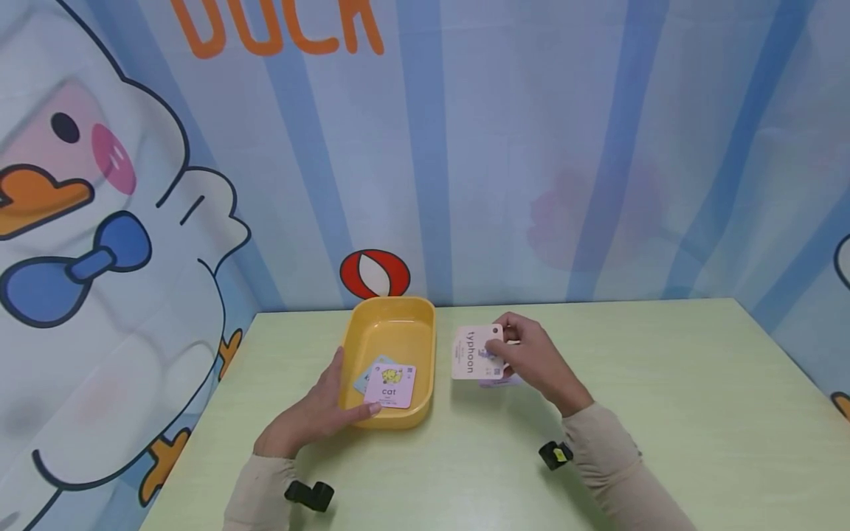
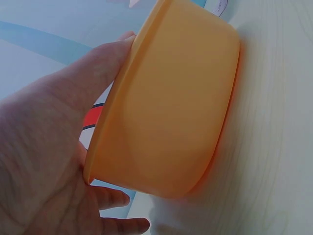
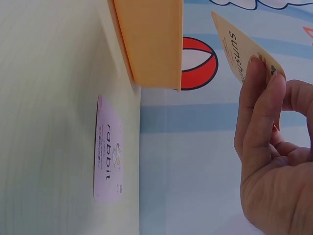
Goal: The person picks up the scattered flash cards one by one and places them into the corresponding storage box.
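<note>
My left hand (image 1: pixel 319 407) holds the near left corner of a yellow plastic bin (image 1: pixel 430 369), its thumb over the near rim. Inside the bin, a pink "cat" card (image 1: pixel 401 391) partly covers a light blue card (image 1: pixel 363 381). Above the table right of the bin, my right hand (image 1: pixel 541 360) pinches a pale "typhoon" card (image 1: pixel 465 343). In the right wrist view, the card side (image 3: pixel 234 46) in that hand shows lettering starting "sunshi"; whether it is one card or more, I cannot tell. Below lies a lilac "rabbit" card (image 3: pixel 108 169), mostly hidden in the head view.
The pale green table (image 1: pixel 664 383) ends at a blue striped backdrop (image 1: pixel 505 147) with a printed duck and ball. The bin's far end stands close to that back edge. Small black devices (image 1: pixel 311 495) are worn at both wrists.
</note>
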Motion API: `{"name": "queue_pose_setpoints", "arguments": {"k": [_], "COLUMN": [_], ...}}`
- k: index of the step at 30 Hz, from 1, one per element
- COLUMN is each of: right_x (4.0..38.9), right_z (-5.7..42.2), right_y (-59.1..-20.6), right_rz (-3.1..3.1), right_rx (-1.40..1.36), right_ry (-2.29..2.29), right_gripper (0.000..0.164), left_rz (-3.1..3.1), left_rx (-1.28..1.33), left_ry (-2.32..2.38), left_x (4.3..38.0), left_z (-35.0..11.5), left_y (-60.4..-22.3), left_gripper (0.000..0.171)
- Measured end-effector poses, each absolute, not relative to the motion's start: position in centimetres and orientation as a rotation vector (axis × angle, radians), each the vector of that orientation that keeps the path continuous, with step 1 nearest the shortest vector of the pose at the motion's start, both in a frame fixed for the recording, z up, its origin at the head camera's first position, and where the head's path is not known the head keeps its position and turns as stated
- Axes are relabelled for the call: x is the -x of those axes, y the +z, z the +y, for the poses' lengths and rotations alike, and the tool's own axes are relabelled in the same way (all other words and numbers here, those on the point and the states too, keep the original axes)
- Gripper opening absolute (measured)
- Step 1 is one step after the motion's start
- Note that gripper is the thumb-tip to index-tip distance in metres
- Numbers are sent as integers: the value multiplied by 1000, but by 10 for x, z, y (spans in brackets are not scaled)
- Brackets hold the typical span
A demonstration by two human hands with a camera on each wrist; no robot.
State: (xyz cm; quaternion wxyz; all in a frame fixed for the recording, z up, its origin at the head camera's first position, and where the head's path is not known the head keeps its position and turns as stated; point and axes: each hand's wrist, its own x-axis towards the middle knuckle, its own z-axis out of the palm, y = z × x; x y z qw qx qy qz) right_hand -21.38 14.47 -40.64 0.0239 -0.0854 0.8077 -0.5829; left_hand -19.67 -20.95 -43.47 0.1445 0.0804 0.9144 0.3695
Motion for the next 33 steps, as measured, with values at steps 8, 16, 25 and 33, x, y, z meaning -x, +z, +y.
{"name": "queue_pose_setpoints", "arguments": {"k": [8, 16, 25, 33], "right_x": [216, 217, 219, 219], "right_z": [137, 129, 121, 115], "right_y": [-407, -407, -410, -409], "right_rz": [2495, 2472, 2465, 2466], "right_rx": [272, 263, 293, 299], "right_ry": [-1799, -1808, -1795, -1786], "right_gripper": [18, 15, 14, 15], "left_rz": [2636, 2634, 2634, 2635], "left_rx": [-218, -234, -230, -205], "left_ry": [1059, 1077, 1066, 1060], "left_x": [197, 198, 197, 196], "left_z": [-209, -210, -210, -210], "left_y": [-435, -437, -436, -437], "left_gripper": [126, 125, 125, 126]}}
